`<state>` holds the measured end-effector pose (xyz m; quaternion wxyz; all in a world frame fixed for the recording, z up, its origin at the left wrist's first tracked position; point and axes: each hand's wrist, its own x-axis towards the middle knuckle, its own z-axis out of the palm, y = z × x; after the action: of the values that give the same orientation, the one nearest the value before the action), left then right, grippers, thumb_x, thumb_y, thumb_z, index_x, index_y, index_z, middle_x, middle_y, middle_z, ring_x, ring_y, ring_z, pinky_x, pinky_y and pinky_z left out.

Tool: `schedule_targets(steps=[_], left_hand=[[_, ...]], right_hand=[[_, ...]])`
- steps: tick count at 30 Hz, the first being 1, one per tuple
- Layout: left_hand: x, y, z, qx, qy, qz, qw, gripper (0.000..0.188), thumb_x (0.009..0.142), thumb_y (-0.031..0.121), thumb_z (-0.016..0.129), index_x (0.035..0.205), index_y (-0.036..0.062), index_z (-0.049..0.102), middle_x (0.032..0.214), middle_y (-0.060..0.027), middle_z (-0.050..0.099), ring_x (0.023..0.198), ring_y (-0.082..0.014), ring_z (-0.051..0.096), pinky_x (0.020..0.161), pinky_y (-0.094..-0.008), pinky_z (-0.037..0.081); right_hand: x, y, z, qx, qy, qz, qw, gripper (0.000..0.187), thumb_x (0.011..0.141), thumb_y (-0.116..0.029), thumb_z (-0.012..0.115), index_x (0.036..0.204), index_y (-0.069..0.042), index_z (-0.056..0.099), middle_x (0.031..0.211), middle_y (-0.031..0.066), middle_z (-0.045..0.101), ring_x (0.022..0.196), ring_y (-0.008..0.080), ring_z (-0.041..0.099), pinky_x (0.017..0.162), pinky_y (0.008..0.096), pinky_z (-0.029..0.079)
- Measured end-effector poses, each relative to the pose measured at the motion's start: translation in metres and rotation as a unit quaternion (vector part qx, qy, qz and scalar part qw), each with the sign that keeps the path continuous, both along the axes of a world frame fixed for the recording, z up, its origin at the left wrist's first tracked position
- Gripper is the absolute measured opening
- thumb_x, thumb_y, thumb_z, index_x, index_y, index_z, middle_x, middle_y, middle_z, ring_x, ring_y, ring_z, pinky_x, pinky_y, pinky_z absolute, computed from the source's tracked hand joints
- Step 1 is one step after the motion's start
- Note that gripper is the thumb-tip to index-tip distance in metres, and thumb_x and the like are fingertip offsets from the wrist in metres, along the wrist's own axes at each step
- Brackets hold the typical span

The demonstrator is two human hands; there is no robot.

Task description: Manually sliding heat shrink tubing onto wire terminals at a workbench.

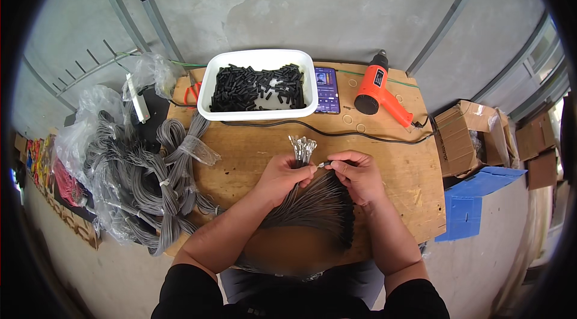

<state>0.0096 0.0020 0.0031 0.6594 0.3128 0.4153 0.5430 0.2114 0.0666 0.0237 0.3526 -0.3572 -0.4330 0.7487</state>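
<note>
My left hand is closed round a bundle of thin grey wires, whose bare metal terminals stick up above the fingers. Between the two hands, one wire end points to the right, also pinched by the left thumb and finger. At that end my right hand pinches a small dark sleeve; how far it sits over the terminal is too small to tell. Below the hands the grey wires fan out over the table, with a row of black ends along the right side.
A white tub of short black sleeves stands at the back, beside a phone. An orange heat gun lies at the right, its cable crossing the table. Coiled grey wire bundles crowd the left; cardboard boxes stand right.
</note>
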Motion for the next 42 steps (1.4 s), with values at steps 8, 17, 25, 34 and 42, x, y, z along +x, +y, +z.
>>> schedule_targets(steps=[8, 17, 25, 34, 42], left_hand=[[0.002, 0.000, 0.001, 0.010, 0.025, -0.002, 1.000, 0.007, 0.089, 0.004, 0.068, 0.089, -0.0023, 0.065, 0.074, -0.0031, 0.061, 0.063, -0.0093, 0.055, 0.058, -0.0241, 0.044], [0.001, 0.000, -0.001, -0.003, 0.018, -0.007, 1.000, 0.008, 0.087, 0.005, 0.069, 0.088, -0.0016, 0.066, 0.074, -0.0024, 0.061, 0.063, -0.0086, 0.055, 0.058, -0.0238, 0.044], [0.000, 0.000, 0.000, -0.007, 0.022, -0.012, 1.000, 0.010, 0.087, 0.006, 0.071, 0.090, -0.0023, 0.067, 0.075, -0.0025, 0.063, 0.064, -0.0081, 0.057, 0.059, -0.0226, 0.045], [0.002, -0.001, 0.004, -0.019, 0.008, -0.005, 1.000, 0.011, 0.090, 0.006, 0.069, 0.093, -0.0042, 0.067, 0.077, -0.0046, 0.064, 0.066, -0.0099, 0.058, 0.061, -0.0240, 0.047], [0.002, 0.000, 0.001, 0.021, 0.042, -0.010, 0.999, 0.009, 0.090, 0.004, 0.068, 0.091, -0.0047, 0.066, 0.074, -0.0039, 0.062, 0.065, -0.0097, 0.056, 0.060, -0.0238, 0.045]], right_hand=[[-0.001, -0.001, -0.003, 0.022, -0.007, -0.005, 1.000, 0.014, 0.090, 0.000, 0.068, 0.103, 0.001, 0.070, 0.084, 0.0066, 0.071, 0.058, 0.0028, 0.048, 0.049, 0.0164, 0.034], [0.001, -0.003, 0.002, 0.141, -0.084, 0.005, 0.986, 0.010, 0.091, 0.002, 0.066, 0.098, 0.001, 0.073, 0.087, 0.0042, 0.071, 0.074, 0.0059, 0.061, 0.067, 0.0208, 0.050], [0.001, -0.003, 0.004, 0.164, -0.091, 0.023, 0.982, 0.010, 0.091, 0.003, 0.065, 0.097, 0.002, 0.073, 0.092, 0.0055, 0.072, 0.081, 0.0088, 0.064, 0.076, 0.0237, 0.052], [0.006, 0.003, -0.001, 0.089, -0.083, 0.001, 0.993, 0.013, 0.090, 0.003, 0.067, 0.103, 0.002, 0.071, 0.086, 0.0046, 0.070, 0.067, 0.0039, 0.054, 0.056, 0.0174, 0.042], [0.011, 0.015, 0.001, -0.106, 0.082, 0.036, 0.990, 0.021, 0.095, -0.013, 0.065, 0.107, 0.004, 0.064, 0.085, 0.0082, 0.067, 0.059, 0.0064, 0.047, 0.044, 0.0172, 0.032]])
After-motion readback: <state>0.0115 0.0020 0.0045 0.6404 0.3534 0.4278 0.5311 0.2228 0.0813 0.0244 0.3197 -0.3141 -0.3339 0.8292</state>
